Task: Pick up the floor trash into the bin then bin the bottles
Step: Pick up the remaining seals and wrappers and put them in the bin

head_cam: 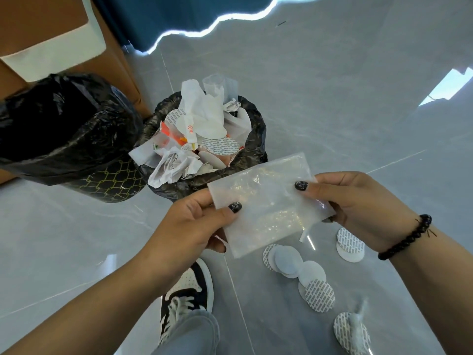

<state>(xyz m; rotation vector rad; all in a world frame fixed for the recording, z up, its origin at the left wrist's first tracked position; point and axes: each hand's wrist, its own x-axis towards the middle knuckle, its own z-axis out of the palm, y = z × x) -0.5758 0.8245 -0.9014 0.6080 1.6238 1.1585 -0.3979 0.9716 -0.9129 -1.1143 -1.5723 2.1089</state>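
Observation:
A clear plastic bag (268, 201) is held flat between both hands just in front of the small bin (256, 139). My left hand (194, 226) pinches its lower left edge, my right hand (358, 201) its right edge. The small bin has a black liner and is heaped with white paper, wrappers and round seals. Several round white seal discs (317, 293) lie on the grey floor below my right hand, with one pair (350, 244) near my wrist. No bottles are in view.
A taller bin with a black liner (64, 139) stands left of the small one. Behind it is a brown cabinet (112, 47). My shoe (189, 290) rests on the floor below the bag. A blue curtain (166, 16) hangs at the back.

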